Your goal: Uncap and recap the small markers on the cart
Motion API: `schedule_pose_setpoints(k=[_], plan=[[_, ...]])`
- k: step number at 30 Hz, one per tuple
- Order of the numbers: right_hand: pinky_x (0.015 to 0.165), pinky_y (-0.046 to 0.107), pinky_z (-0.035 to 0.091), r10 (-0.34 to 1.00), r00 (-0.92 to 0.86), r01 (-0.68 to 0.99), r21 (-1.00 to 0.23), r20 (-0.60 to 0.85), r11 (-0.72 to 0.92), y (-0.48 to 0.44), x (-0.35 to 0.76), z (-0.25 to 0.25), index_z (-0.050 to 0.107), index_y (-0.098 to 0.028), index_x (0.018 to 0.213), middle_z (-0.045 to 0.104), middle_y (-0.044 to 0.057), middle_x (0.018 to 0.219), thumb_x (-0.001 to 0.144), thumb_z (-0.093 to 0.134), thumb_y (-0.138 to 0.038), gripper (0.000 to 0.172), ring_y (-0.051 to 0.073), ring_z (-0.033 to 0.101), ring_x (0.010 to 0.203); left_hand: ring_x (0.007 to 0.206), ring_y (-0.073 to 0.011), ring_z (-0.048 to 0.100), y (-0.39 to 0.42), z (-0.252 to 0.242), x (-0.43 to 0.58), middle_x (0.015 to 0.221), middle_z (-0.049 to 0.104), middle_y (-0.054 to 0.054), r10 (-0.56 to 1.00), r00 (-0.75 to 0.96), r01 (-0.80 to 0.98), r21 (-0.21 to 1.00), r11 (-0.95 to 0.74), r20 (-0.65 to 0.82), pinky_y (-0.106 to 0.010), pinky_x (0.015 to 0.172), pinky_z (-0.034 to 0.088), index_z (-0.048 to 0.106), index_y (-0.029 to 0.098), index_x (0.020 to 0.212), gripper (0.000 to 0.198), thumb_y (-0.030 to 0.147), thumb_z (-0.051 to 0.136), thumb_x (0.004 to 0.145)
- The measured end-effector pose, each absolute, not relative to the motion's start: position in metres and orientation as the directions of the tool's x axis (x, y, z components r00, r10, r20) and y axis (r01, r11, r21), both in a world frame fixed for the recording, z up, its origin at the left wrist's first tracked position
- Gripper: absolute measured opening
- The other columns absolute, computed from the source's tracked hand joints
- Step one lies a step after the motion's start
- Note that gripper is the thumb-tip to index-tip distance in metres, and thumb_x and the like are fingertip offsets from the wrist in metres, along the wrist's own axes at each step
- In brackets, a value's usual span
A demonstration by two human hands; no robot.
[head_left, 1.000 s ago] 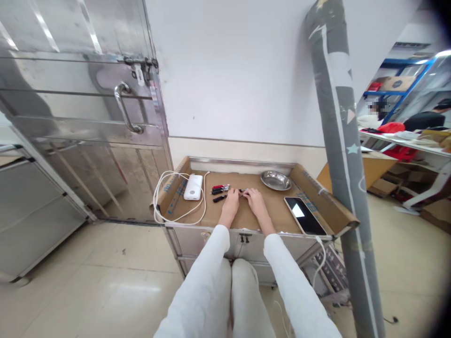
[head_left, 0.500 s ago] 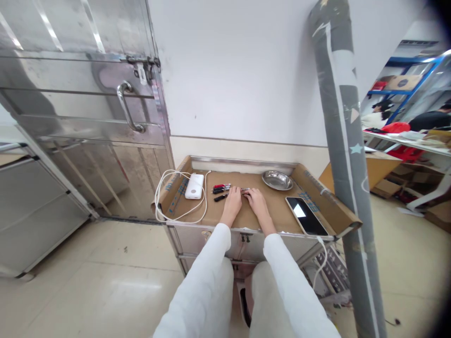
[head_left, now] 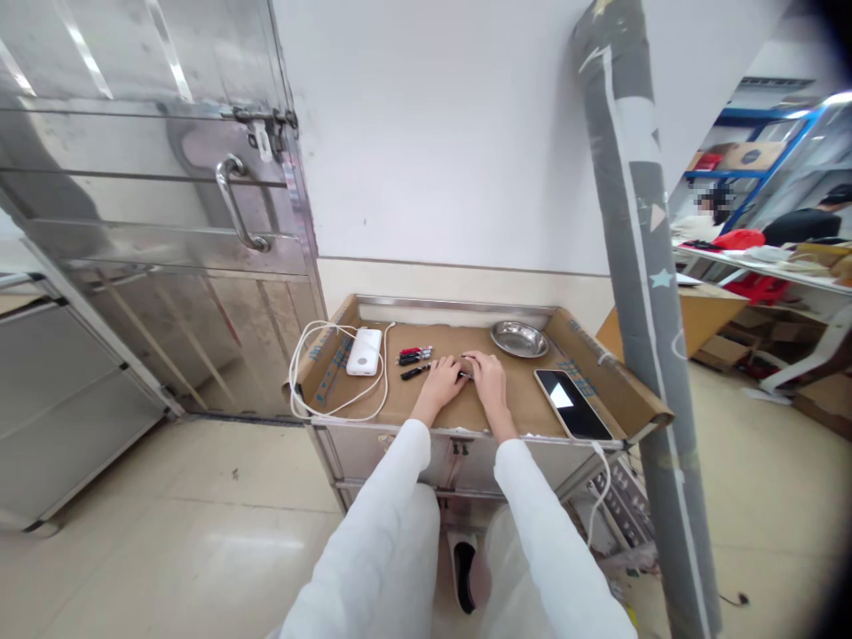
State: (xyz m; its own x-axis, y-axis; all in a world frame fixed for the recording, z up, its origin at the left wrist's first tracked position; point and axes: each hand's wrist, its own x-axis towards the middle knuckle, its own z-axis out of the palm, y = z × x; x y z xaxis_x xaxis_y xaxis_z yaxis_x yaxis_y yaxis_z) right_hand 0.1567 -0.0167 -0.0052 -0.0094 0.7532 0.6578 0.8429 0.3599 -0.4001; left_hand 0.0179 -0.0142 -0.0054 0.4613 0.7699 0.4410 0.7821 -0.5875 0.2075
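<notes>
Both my hands are low over the brown cardboard top, close together in the middle. My left hand [head_left: 440,386] has its fingers bent and closed at a small dark and silvery piece [head_left: 467,374], too small to name. My right hand [head_left: 489,377] faces it with curled fingers; a thin dark tip shows at them, and most of what they hold is hidden. Left of my left hand lie several red and black pens [head_left: 414,356] in a row. A single black pen [head_left: 414,372] lies just in front of them, one end near my left knuckles.
A white power bank [head_left: 364,352] with a looped white cable [head_left: 331,414] is on the left. On the right are a round metal dish [head_left: 519,339] and a phone [head_left: 572,405]. A tall grey wrapped roll [head_left: 639,222] leans beside the cart; people sit at a far table.
My hands have shifted slightly, the left one turning more to the right, its fingertips lower on the small piece. The right fingertips have risen a little. The view has moved slightly.
</notes>
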Motion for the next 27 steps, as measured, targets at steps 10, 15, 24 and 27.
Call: schedule_pose_setpoints(k=[10,15,24,27], plan=[[0.077,0.031,0.041,0.745,0.077,0.864,-0.417,0.662,0.282,-0.016,0.157,-0.006,0.067,-0.020,0.100,0.071,0.008,0.098,0.096,0.032,-0.036,0.039,0.020,0.059,0.080,0.090,-0.0184,0.059,-0.015,-0.004,0.018,0.098,0.062,-0.007,0.799,0.234,0.839,0.300,-0.454,0.554,-0.030,0.080,0.043,0.053,0.017,0.101,0.018,0.028,0.041,0.095],[0.079,0.031,0.039,0.735,0.070,0.876,-0.395,0.674,0.278,-0.017,0.155,-0.003,0.066,-0.018,0.099,0.070,0.009,0.095,0.097,0.029,-0.034,0.040,0.020,0.059,0.084,0.087,-0.0185,0.060,-0.019,0.002,0.018,0.100,0.061,-0.008,0.805,0.186,0.860,0.303,-0.411,0.564,-0.029,0.077,0.044,0.051,0.017,0.105,0.021,0.029,0.036,0.097],[0.081,0.032,0.040,0.746,0.069,0.879,-0.393,0.662,0.268,-0.020,0.154,0.000,0.064,-0.017,0.099,0.068,0.011,0.096,0.096,0.031,-0.030,0.036,0.021,0.059,0.088,0.093,-0.0203,0.058,-0.022,0.003,0.017,0.103,0.059,-0.009,0.835,0.160,0.904,0.262,-0.338,0.526,-0.031,0.082,0.043,0.052,0.018,0.108,0.022,0.026,0.035,0.096],[0.085,0.033,0.042,0.760,-0.004,0.856,-0.391,0.650,0.340,-0.020,0.152,0.000,0.063,-0.017,0.103,0.068,0.010,0.102,0.095,0.030,-0.026,0.034,0.021,0.060,0.093,0.091,-0.0186,0.059,-0.024,0.005,0.016,0.104,0.059,-0.008,0.844,0.196,0.893,0.265,-0.364,0.499,-0.028,0.079,0.044,0.053,0.018,0.108,0.023,0.026,0.035,0.096]])
